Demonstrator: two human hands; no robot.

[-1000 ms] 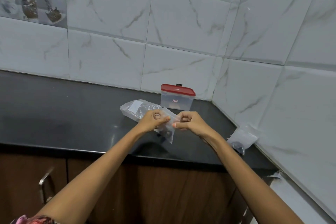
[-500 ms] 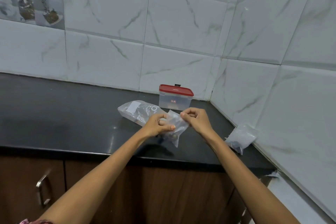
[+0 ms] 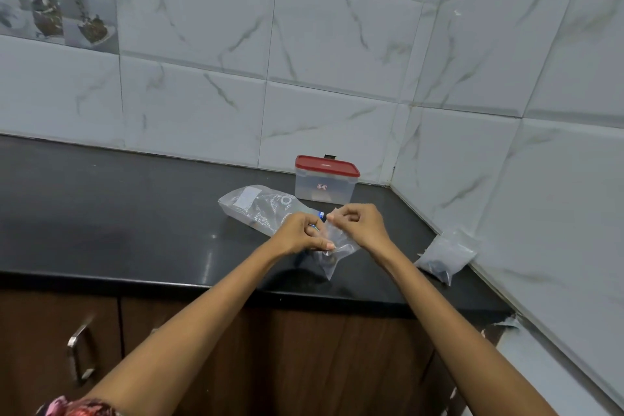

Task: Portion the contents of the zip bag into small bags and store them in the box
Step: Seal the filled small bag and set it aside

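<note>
A small clear bag (image 3: 336,252) with dark pieces in its bottom hangs between my hands over the black counter (image 3: 135,213). My left hand (image 3: 299,234) pinches its left side and my right hand (image 3: 358,226) grips its top edge. Behind my left hand lies the large clear zip bag (image 3: 256,206) with a white label, flat on the counter. The clear box with a red lid (image 3: 326,183) stands shut at the back by the wall corner. Another small bag (image 3: 447,255) with dark contents leans on the right wall.
Tiled walls close the counter at the back and the right. Brown cabinet doors with a metal handle (image 3: 79,355) run below the counter's front edge. Paper sheets with pictures hang on the wall at upper left.
My hands have shifted on the small bag: the right hand rose to the bag's top edge while the left moved down its side. The bag now hangs tilted.
</note>
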